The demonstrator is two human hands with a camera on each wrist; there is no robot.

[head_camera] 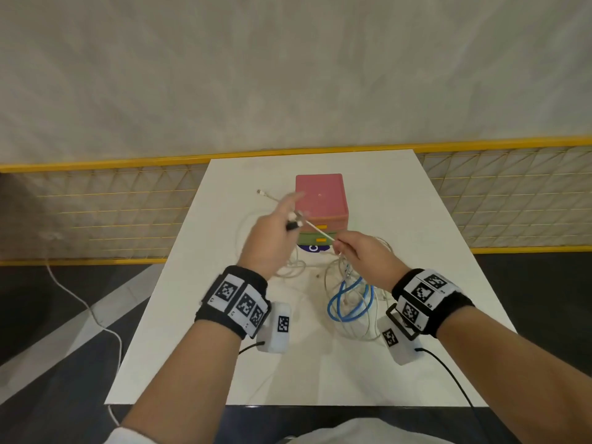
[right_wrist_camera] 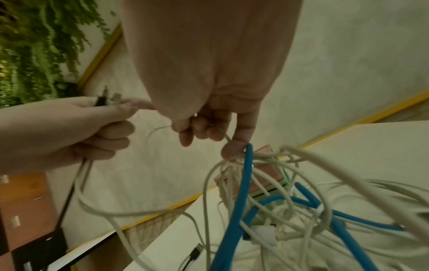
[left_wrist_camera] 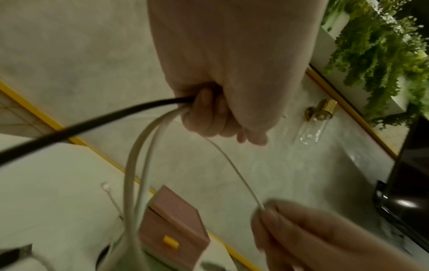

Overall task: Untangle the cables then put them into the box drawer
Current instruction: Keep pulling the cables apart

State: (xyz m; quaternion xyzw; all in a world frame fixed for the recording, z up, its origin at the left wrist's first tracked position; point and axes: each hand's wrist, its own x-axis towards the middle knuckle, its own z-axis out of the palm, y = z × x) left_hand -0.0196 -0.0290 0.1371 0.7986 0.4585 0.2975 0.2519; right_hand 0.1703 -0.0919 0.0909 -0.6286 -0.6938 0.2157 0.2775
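A tangle of white cables (head_camera: 349,315) with a blue cable (head_camera: 350,298) through it lies on the white table (head_camera: 198,347), in front of the box drawer (head_camera: 320,197), which has a pink top and a green lower drawer (head_camera: 315,240). My left hand (head_camera: 290,219) is raised before the box and grips a black cable (left_wrist_camera: 81,128) and white cables (left_wrist_camera: 139,155) by their plug ends (right_wrist_camera: 106,99). My right hand (head_camera: 338,243) pinches a thin white cable (head_camera: 317,230) that runs taut between both hands. The blue cable (right_wrist_camera: 242,183) hangs off the right hand's fingers.
A loose white plug (head_camera: 261,192) lies on the table left of the box. A black USB plug (right_wrist_camera: 196,251) rests near the tangle. A yellow mesh fence (head_camera: 96,203) runs behind the table, and a white cord (head_camera: 80,299) trails over the dark floor at left.
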